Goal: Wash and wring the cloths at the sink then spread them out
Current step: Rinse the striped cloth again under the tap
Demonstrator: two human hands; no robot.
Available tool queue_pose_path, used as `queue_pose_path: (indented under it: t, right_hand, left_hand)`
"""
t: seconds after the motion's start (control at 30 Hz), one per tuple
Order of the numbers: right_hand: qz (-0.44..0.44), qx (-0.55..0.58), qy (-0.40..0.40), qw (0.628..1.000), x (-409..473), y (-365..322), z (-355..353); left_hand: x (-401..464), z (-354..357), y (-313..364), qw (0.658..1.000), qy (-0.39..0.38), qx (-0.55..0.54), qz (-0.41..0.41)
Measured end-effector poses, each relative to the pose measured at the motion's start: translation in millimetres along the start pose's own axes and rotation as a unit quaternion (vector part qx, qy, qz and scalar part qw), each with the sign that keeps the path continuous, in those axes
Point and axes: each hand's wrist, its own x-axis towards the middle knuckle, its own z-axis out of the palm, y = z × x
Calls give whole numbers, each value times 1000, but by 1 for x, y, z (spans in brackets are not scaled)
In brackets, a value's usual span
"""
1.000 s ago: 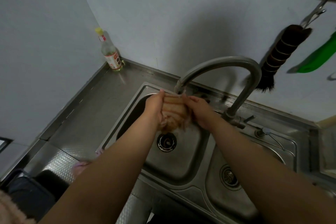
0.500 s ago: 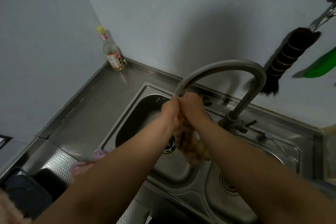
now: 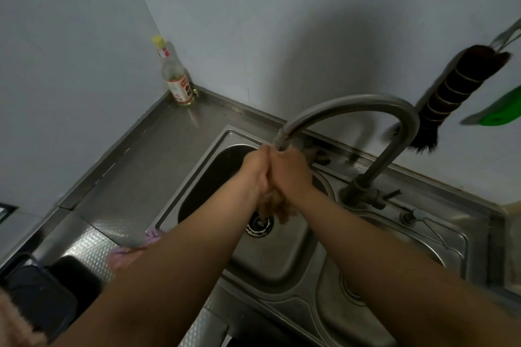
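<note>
Item: steel counter (image 3: 146,166), running along two grey walls into a corner, dull and water-marked. Item: double sink (image 3: 282,251) let into the counter, the larger left basin with a round drain (image 3: 259,225) at its middle, the smaller right basin partly behind the right forearm. Item: gooseneck tap (image 3: 366,101), rising from its base between the basins at the back rim, arching left, its spout ending directly above the hands. Item: dark bristle brush (image 3: 451,93), hanging on the wall to the right of the tap; beside it a green plastic piece (image 3: 499,113), cut off by the frame edge. Item: dark bin or container (image 3: 42,298), low left, below the counter edge. Item: left hand (image 3: 255,170), over the left basin, fingers curled round the upper part of the cloth and pressed against the other hand. Item: right hand (image 3: 291,175), touching the left, fingers likewise closed round the cloth. Item: brownish cloth (image 3: 275,203), bunched into a wet rope, its lower end hanging from under the two hands, above the drain. Item: clear bottle (image 3: 176,76), yellow cap, red-and-white label, upright in the counter's corner. Item: pink-purple cloth (image 3: 132,248), lying on the counter at the sink's near-left corner, partly hidden by the left forearm.
</note>
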Motion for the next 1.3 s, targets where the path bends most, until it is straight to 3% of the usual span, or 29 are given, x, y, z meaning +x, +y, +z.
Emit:
queue_pose_path:
  t: [0.1, 0.43, 0.57, 0.63, 0.73, 0.83, 0.87, 1.0, 1.07, 1.17, 1.23, 1.3]
  right_hand:
    - [20, 27, 60, 998, 12, 5, -8]
    - [-2, -6, 48, 999, -2, -7, -2]
    - [-37, -95, 61, 993, -3, -3, 1]
    - [-8, -64, 81, 995, 10, 5, -14]
    - [-51, -72, 85, 992, -2, -2, 2]
    - [-69, -151, 95, 982, -7, -3, 2]
    - [-58, -125, 95, 986, 2, 3, -3]
    - [-18, 62, -13, 998, 21, 14, -18]
    - [0, 96, -85, 992, 19, 8, -24]
    - [59, 169, -266, 947, 15, 15, -44]
    - [72, 123, -360, 922, 20, 31, -54]
    - [58, 65, -387, 918, 22, 42, -57]
  left_hand:
    - [-11, 8, -6, 999, -32, 6, -24]
    - [-7, -1, -2, 999, -44, -20, -2]
    - [-6, -5, -4, 999, -31, 4, 8]
    - [-14, 1, -10, 998, -54, 39, -22]
    - [-10, -5, 0, 998, -57, 11, -1]
    - [-13, -17, 2, 993, -117, 30, -15]
    - [-13, -20, 0, 988, -144, 47, -32]
    - [-16, -40, 4, 972, -189, 135, -20]
    - [-21, -49, 13, 957, -225, 180, -1]
    - [-15, -61, 22, 954, -214, 200, 59]
    - [-13, -64, 25, 952, -190, 217, 103]
    - [-8, -69, 26, 959, -149, 206, 124]
